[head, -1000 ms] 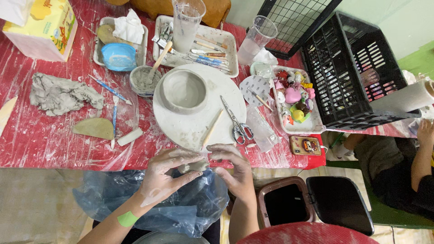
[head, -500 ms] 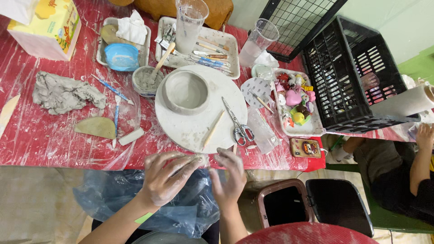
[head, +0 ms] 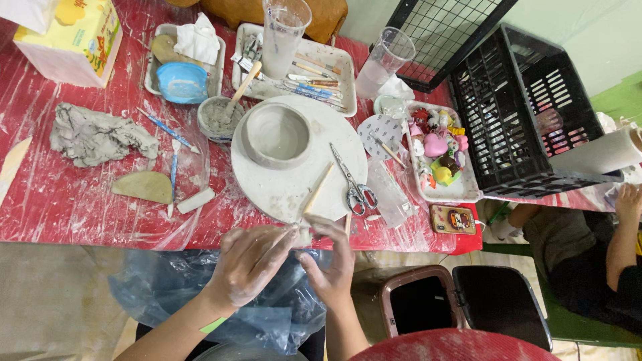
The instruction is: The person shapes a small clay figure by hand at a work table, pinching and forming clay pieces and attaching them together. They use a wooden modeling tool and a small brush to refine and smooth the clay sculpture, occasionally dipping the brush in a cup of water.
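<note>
A small lump of grey clay (head: 305, 235) sits pinched between the fingertips of both hands, just off the near edge of the table (head: 40, 207). The left hand (head: 251, 262) curls its fingers onto the lump from the left; the right hand (head: 332, 261) presses thumb and forefinger on it from the right. Beyond them, on the round board (head: 294, 184), stand a clay bowl (head: 275, 134), a wooden stick (head: 318, 190) and scissors (head: 353, 184).

Scissors (head: 354, 187), wooden stick (head: 318, 190) block round board (head: 267, 190); left tabletop (head: 40, 214) free.
</note>
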`<state>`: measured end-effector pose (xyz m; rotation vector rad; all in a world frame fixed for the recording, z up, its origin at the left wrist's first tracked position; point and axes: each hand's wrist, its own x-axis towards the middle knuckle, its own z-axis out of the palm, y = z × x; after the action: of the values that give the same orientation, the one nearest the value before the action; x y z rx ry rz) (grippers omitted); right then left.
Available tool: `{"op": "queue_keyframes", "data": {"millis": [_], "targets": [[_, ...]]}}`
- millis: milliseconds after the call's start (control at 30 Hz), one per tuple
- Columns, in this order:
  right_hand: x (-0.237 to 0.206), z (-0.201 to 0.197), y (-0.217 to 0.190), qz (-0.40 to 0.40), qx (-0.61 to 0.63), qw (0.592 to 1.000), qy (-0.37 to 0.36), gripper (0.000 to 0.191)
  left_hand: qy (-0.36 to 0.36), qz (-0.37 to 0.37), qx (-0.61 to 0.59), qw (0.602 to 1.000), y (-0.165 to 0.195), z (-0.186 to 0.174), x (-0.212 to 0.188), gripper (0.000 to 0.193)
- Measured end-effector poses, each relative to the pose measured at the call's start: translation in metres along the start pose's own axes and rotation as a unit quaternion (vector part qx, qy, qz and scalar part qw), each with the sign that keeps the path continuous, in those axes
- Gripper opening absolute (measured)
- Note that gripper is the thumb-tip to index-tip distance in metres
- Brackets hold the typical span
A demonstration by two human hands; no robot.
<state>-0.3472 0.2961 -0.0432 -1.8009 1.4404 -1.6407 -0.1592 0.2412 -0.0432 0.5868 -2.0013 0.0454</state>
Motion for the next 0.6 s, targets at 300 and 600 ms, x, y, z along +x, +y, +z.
{"op": "queue_keyframes", "data": {"millis": [300, 600], "targets": [[-0.016, -0.003, 0.029, 0.087, 0.178, 0.980, -0.018, 0.046, 0.048, -0.043, 0.012, 0.998, -0.002, 0.006, 0.002, 0.044], [-0.012, -0.019, 0.024, 0.140, 0.142, 0.977, -0.076, 0.032, -0.011, 0.052, 0.115, 0.992, -0.021, -0.002, 0.002, 0.029]]}}
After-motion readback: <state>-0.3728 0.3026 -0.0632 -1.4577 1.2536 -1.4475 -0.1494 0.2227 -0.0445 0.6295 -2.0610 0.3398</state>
